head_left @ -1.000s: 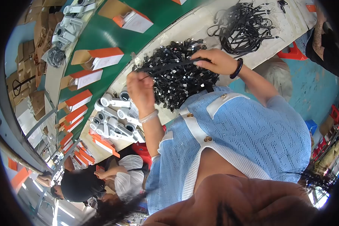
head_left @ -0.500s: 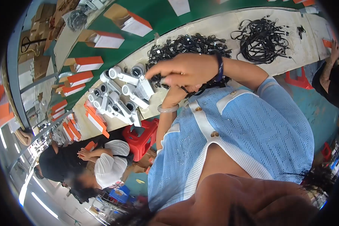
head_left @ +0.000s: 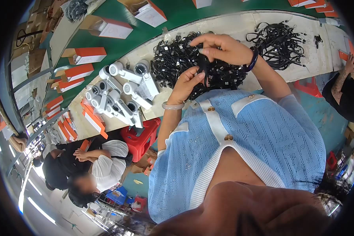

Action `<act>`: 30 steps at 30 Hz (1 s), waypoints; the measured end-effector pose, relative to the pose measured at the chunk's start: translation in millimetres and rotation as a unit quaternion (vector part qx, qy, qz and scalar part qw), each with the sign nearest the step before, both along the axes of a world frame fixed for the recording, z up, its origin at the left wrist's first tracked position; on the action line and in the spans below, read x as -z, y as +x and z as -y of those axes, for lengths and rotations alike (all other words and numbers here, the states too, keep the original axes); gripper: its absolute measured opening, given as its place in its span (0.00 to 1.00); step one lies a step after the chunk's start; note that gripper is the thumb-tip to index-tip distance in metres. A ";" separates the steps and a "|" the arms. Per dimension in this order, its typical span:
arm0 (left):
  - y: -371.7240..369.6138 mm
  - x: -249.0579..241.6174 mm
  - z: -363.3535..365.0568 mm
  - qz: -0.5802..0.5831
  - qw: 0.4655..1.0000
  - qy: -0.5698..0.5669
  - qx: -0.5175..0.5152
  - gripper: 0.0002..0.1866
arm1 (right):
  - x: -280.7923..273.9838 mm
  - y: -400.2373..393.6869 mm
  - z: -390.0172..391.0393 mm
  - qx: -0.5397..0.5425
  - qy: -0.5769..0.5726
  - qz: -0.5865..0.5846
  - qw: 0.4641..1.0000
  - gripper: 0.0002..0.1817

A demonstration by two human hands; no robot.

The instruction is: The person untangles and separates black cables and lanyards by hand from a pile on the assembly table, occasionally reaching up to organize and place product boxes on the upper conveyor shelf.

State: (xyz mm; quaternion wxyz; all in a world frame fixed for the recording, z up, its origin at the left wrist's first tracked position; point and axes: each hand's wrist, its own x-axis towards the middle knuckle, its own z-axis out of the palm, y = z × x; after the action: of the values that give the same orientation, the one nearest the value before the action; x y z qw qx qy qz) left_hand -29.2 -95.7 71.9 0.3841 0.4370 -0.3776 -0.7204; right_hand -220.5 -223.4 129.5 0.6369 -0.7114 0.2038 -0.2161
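Note:
A large heap of black cables [head_left: 169, 59] with small metal plugs lies on the table in front of me. My left hand [head_left: 188, 83], with a pale bangle at the wrist, pinches a black cable [head_left: 202, 66] between thumb and fingers at the near side of the heap. Over the heap hovers my right hand [head_left: 226, 49], a dark band at its wrist. Its thumb and forefinger are apart, and I see nothing held between them. Some cable under the right hand is hidden.
Left of the heap lie several white handheld devices [head_left: 133, 88] with round heads. Another cable bundle [head_left: 279, 45] is to the right. Open orange-and-white boxes [head_left: 149, 13] stand on the green surface [head_left: 181, 15]. Near a red stool [head_left: 141, 137] is a co-worker [head_left: 110, 157]; another person's arm [head_left: 342, 80] is at far right.
My hands, crossed over each other before, are now apart. The right hand has moved up over the heap, and the left now shows with a cable in its fingers. The view has shifted slightly.

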 end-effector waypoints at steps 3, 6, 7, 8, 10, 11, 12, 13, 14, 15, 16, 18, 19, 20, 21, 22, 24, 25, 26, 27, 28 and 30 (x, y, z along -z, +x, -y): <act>7.3 18.4 7.4 0.208 0.974 -0.050 -0.071 0.09 | 20.9 3.6 13.3 0.051 -0.064 0.012 0.997 0.18; 19.6 33.5 22.6 0.448 0.859 -0.156 -0.192 0.08 | 51.9 16.6 24.2 0.088 -0.273 -0.055 0.957 0.17; 27.5 44.0 29.1 0.537 0.787 -0.218 -0.211 0.09 | 61.3 22.7 24.1 0.084 -0.275 -0.082 0.954 0.17; 31.5 48.0 36.9 0.617 0.700 -0.277 -0.227 0.11 | 66.6 29.8 24.5 0.079 -0.278 -0.108 0.951 0.16; 32.3 51.8 47.4 0.689 0.640 -0.262 -0.218 0.13 | 58.8 43.4 24.9 0.040 -0.202 -0.222 0.953 0.14; 31.9 53.1 51.5 0.723 0.608 -0.251 -0.212 0.14 | 59.7 46.6 24.7 0.039 -0.213 -0.218 0.952 0.14; 33.5 57.7 54.4 0.732 0.605 -0.239 -0.203 0.14 | 61.2 49.2 24.5 0.038 -0.225 -0.214 0.950 0.15; 35.2 57.3 54.9 0.727 0.614 -0.235 -0.200 0.14 | 61.6 51.0 24.9 0.038 -0.237 -0.210 0.948 0.15; 37.5 56.8 55.4 0.722 0.623 -0.231 -0.196 0.14 | 62.1 51.4 25.9 0.029 -0.241 -0.187 0.952 0.15; 39.5 56.7 55.2 0.716 0.632 -0.227 -0.191 0.15 | 62.6 50.9 26.9 0.021 -0.244 -0.166 0.955 0.15; 42.7 59.1 53.9 0.681 0.668 -0.220 -0.203 0.15 | 60.9 50.2 27.2 0.013 -0.247 -0.144 0.958 0.15; 50.8 63.9 49.9 0.608 0.732 -0.206 -0.226 0.15 | 53.8 48.8 30.0 -0.024 -0.205 -0.138 0.969 0.14; 51.9 59.9 48.5 0.586 0.750 -0.201 -0.233 0.14 | 48.7 49.5 32.6 -0.042 -0.185 -0.133 0.973 0.14; 52.4 54.8 44.0 0.562 0.767 -0.197 -0.239 0.13 | 45.1 50.5 34.5 -0.053 -0.155 -0.114 0.980 0.14; 52.5 50.5 39.3 0.538 0.783 -0.192 -0.244 0.13 | 42.3 51.5 35.8 -0.065 -0.124 -0.096 0.986 0.13; 54.3 51.2 34.9 0.448 0.842 -0.165 -0.250 0.12 | 41.2 52.8 36.6 -0.076 -0.092 -0.077 0.990 0.13; 57.8 54.8 25.4 0.253 0.927 -0.104 -0.255 0.09 | 49.3 59.1 41.8 -0.049 -0.009 0.038 0.998 0.12; 57.3 47.3 20.5 0.205 0.947 -0.076 -0.237 0.09 | 52.0 61.1 44.5 -0.037 0.031 0.095 0.994 0.12; 55.0 31.7 16.2 0.155 0.962 -0.049 -0.217 0.09 | 46.5 60.1 49.0 -0.016 0.075 0.113 0.991 0.10; 51.7 14.4 12.3 0.106 0.975 -0.021 -0.197 0.09 | 54.7 60.4 53.7 -0.004 0.073 0.115 0.991 0.09; 38.9 -11.4 10.5 -0.099 0.963 0.019 -0.248 0.10 | 70.1 61.5 57.8 0.008 0.070 0.117 0.991 0.09; 38.0 -16.1 12.7 -0.202 0.934 0.000 -0.296 0.11 | 88.2 57.6 49.8 -0.021 0.041 0.098 0.994 0.06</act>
State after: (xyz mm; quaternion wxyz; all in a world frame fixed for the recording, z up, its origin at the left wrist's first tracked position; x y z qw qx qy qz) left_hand 8.8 -108.4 88.1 0.6479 0.3745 -0.1454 -0.6472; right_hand -162.9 -273.2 41.3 0.6869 -0.6641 0.1339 -0.2633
